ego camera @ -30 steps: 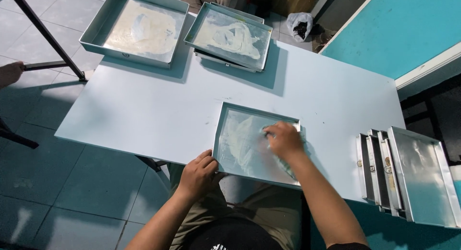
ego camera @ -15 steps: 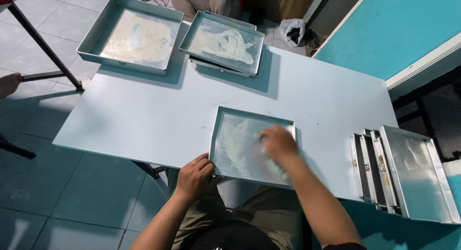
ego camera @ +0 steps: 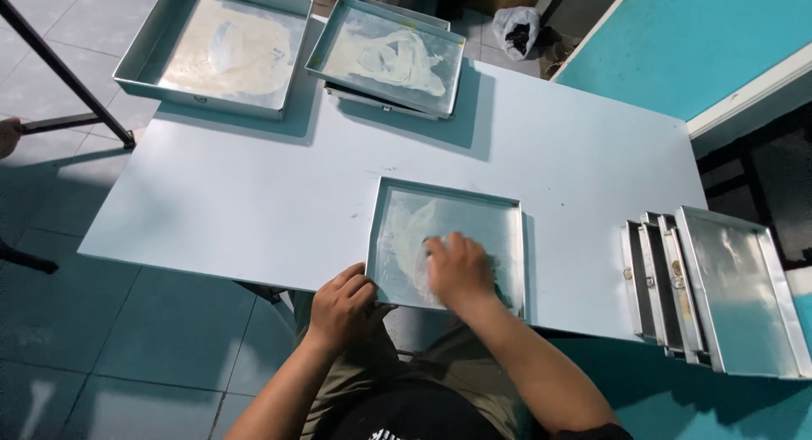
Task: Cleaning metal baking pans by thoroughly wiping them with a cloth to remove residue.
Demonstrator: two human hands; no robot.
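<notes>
Flanking near tray (ego camera: 474,216): smeared trays (ego camera: 385,55), stacked pans (ego camera: 719,292).

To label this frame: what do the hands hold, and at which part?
Left hand grips the square metal tray at its near-left corner; right hand presses flat inside it.

The table (ego camera: 254,203) is pale blue-grey, and the square tray (ego camera: 474,224) on it is dull silver with a cream-white smear across its floor. The two far trays (ego camera: 211,47) carry the same yellowish-white film, the stacked trays (ego camera: 727,296) look plain silver, and the wall (ego camera: 702,34) is turquoise. The floor tiles (ego camera: 101,355) seem pale grey, though shade tints them blue.
</notes>
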